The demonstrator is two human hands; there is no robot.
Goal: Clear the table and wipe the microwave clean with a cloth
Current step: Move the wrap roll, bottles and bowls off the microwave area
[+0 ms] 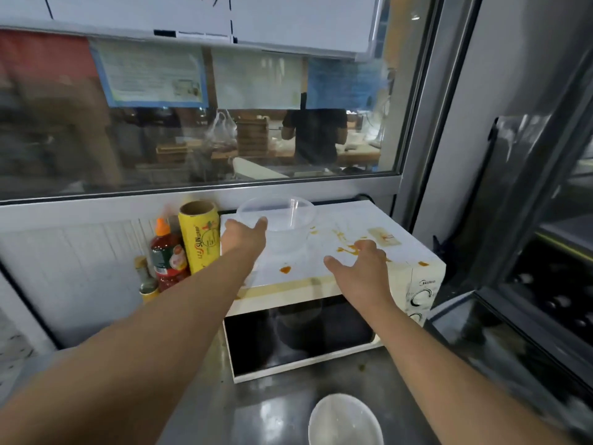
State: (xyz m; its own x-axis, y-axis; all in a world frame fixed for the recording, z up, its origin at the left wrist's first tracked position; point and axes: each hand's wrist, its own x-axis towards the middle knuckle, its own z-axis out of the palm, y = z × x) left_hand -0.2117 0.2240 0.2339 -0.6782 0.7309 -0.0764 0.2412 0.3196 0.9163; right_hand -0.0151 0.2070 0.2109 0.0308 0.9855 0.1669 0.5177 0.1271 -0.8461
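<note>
Left of the microwave (337,252) stand a sauce bottle (168,255) and a yellow wrap roll (199,236). The left hand (245,236) grasps the clear plastic container (282,220) standing on the stained microwave top. The right hand (356,264) hovers above the orange stains (348,249), fingers released and spread.

Count: 1 white boxy microwave (337,252) at 12 o'clock. 1 clear round plastic bowl (282,220) on top. 1 white round lid (346,419) at 6 o'clock. 2 bottles at 9 o'clock: red sauce bottle (168,255), small glass bottle (147,277). 1 yellow wrap roll (199,236). 2 bare hands: left (245,236), right (359,268).
</note>
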